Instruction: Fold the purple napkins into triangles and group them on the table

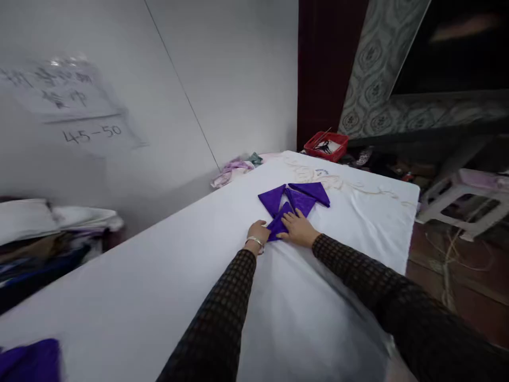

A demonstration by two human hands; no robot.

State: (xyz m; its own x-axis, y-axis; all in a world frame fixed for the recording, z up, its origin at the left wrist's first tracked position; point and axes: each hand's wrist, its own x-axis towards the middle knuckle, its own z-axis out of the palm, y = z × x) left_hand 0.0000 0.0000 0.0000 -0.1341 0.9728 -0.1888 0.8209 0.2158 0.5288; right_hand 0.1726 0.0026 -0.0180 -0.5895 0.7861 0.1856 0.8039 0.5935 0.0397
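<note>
A folded purple cloth (279,222) lies on the white-covered table between my two hands. My left hand (258,233), with a bracelet at the wrist, is closed at the cloth's left corner, its fingertips partly hidden. My right hand (301,229) rests on the right side of the same cloth, fingers spread out. Just beyond are more purple cloths folded into triangles: one at the left (272,200), a middle one (301,201) and one at the right (312,192), lying close together and partly overlapping.
More purple cloth (32,362) lies at the table's near left. Stacked fabrics (51,228) stand by the wall at left. Pink cloth (234,171) sits by the far edge, near a red basket (326,146). A plastic stool (463,196) is at right. The white tablecloth (170,281) has wrinkles.
</note>
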